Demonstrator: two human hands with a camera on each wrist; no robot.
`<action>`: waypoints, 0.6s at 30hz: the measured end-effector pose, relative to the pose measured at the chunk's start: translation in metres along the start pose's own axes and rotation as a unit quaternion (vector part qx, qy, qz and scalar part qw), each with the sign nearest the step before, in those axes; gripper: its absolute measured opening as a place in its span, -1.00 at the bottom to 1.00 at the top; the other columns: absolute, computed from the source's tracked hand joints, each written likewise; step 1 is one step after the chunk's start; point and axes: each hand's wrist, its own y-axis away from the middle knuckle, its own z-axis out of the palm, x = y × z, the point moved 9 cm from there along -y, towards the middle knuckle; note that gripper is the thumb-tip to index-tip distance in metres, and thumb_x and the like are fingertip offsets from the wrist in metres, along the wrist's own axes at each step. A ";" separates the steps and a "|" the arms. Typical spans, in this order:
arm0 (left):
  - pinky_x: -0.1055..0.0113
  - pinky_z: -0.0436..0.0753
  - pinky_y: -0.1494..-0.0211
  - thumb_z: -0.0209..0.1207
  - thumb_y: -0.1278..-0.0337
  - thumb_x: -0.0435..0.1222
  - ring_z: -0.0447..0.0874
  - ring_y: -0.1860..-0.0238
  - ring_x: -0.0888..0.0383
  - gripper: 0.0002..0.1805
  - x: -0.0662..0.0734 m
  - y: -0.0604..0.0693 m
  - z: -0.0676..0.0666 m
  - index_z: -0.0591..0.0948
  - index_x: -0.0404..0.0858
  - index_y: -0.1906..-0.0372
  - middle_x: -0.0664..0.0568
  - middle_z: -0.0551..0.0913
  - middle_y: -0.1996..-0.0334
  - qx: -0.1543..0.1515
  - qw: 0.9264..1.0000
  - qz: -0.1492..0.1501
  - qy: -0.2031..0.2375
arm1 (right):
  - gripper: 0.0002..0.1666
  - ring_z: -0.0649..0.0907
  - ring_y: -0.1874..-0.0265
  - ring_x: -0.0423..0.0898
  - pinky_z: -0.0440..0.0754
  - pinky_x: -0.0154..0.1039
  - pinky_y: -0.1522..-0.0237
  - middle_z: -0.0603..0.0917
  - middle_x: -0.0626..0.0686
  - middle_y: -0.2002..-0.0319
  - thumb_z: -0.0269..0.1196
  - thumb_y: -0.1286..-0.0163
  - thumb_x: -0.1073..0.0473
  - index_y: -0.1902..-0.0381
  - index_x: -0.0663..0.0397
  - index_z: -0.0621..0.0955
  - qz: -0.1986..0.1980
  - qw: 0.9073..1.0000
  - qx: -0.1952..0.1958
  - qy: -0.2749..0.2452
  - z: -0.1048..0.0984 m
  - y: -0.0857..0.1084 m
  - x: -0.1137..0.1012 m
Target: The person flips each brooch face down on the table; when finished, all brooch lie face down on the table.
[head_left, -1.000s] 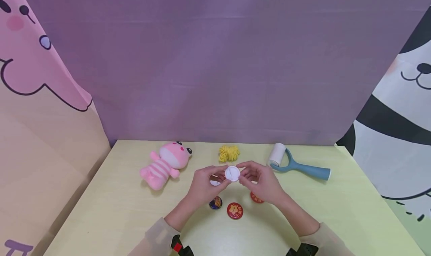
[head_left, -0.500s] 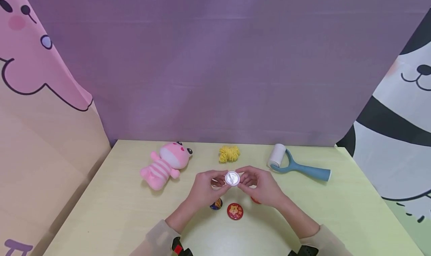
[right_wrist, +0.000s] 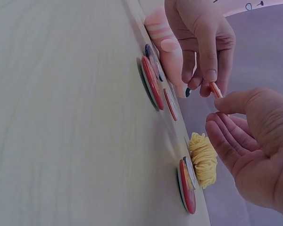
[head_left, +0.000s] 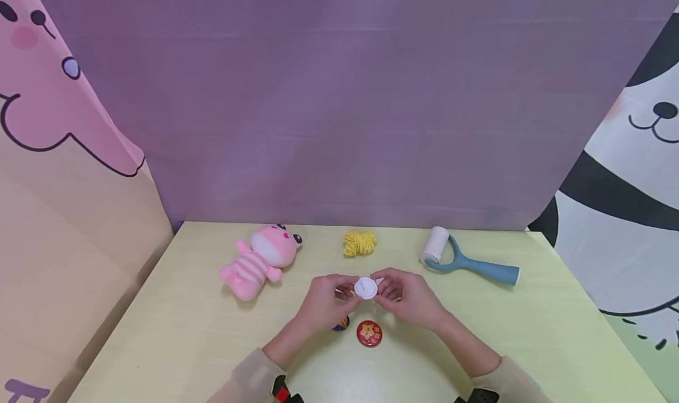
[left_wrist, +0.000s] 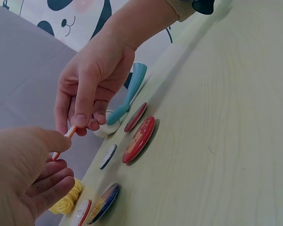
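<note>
A small round pin badge [head_left: 366, 288] is held above the table, its white back with a pin line facing up. My left hand [head_left: 326, 301] pinches its left edge between thumb and fingers, and my right hand [head_left: 407, 297] pinches the right edge. Seen edge-on in the left wrist view, the badge [left_wrist: 65, 142] has an orange-red rim. Below the hands lies a red badge [head_left: 369, 333] with a gold star. A dark blue badge [head_left: 341, 324] is partly covered by the left hand. The left wrist view shows another red badge [left_wrist: 136, 117] and a white-backed badge [left_wrist: 108, 157].
A pink striped plush toy [head_left: 261, 261] lies at the back left. Yellow yarn [head_left: 360, 243] sits at the back middle. To the back right is a blue-handled lint roller [head_left: 472, 265] with a white roll. A purple cloth [head_left: 345, 108] hangs behind the table [head_left: 185, 344].
Both hands, with the badge between them, have moved slightly down toward the table's near side. The badge tilted and caught the light midway. The red badge by the right hand is now covered.
</note>
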 end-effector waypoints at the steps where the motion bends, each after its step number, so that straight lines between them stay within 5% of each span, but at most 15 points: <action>1: 0.47 0.80 0.08 0.45 -0.25 -0.37 0.82 0.21 0.16 -0.60 0.000 0.000 0.000 0.74 -0.40 -0.16 -0.12 0.86 0.14 -0.001 1.000 0.001 -0.001 | -0.59 0.72 0.36 -0.27 0.78 -0.37 0.24 0.77 -0.04 0.30 0.49 -0.33 0.30 -0.13 0.16 0.70 0.000 1.000 -0.002 0.002 0.001 0.000 0.000; 18: 0.53 0.73 0.10 0.47 -0.26 -0.30 0.74 0.21 0.26 -0.67 -0.007 0.000 0.010 0.79 -0.28 -0.09 -0.04 0.85 0.13 -0.020 0.998 -0.008 -0.059 | -0.51 0.68 0.37 -0.31 0.74 -0.42 0.26 0.72 -0.09 0.34 0.52 -0.29 0.28 -0.16 0.21 0.68 0.002 0.998 -0.049 0.045 0.008 -0.001 0.002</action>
